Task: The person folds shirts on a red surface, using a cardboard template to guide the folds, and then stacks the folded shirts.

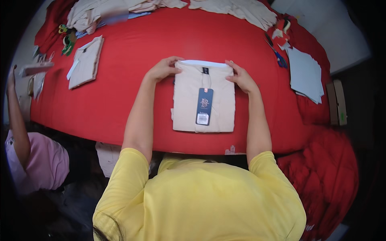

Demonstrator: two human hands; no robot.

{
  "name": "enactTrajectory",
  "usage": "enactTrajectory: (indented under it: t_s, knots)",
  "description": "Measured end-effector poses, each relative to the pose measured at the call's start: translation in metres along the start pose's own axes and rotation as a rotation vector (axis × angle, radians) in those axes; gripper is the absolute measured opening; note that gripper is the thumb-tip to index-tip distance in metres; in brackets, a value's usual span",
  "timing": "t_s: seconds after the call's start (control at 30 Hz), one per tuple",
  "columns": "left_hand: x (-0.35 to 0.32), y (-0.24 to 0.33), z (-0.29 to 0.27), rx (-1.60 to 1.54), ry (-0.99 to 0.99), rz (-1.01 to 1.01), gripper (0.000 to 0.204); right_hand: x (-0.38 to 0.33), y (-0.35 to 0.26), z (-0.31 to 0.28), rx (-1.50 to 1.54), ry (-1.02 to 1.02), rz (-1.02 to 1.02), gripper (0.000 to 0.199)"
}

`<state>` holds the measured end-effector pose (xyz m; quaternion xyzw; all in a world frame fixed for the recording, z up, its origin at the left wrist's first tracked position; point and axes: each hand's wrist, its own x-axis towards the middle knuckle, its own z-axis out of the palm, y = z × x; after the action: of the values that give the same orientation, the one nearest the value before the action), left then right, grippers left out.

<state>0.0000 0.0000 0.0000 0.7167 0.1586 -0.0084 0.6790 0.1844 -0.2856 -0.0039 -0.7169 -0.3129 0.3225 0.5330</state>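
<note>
A folded cream shirt (185,100) lies flat on the red-covered table in front of me. A dark blue hang tag (205,105) with a white label hangs from its neck on a thin loop and rests on the front. My left hand (164,69) pinches the far left corner of the shirt, thumb on top. At the far right corner, my right hand (242,77) grips the edge in the same way. Between the two hands, a strip of white sheet (203,63) shows along the far edge, behind the collar. The fingertips underneath are hidden.
Another folded shirt (86,64) lies to the left, near green-handled scissors (62,29). Blue-handled scissors (279,58) and a stack of pale sheets (306,74) are on the right. Heaped garments (233,11) line the far edge. A co-worker in pink (44,160) is at left.
</note>
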Motion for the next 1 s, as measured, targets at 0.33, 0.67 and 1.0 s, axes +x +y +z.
enactTrajectory:
  t_s: [0.33,0.67,1.0]
  knots:
    - [-0.118,0.074,-0.114,0.045,0.409,0.356,0.041,0.056,-0.185,0.092,-0.072,-0.225,-0.222,0.061]
    - [-0.231,0.134,-0.427,0.564,0.936,0.197,0.037,0.254,-0.287,0.398,-0.025,-0.255,-0.565,0.068]
    - [-0.060,-0.061,-0.545,0.999,1.177,-0.093,0.040,0.383,-0.184,0.490,-0.343,-0.148,-0.284,0.077]
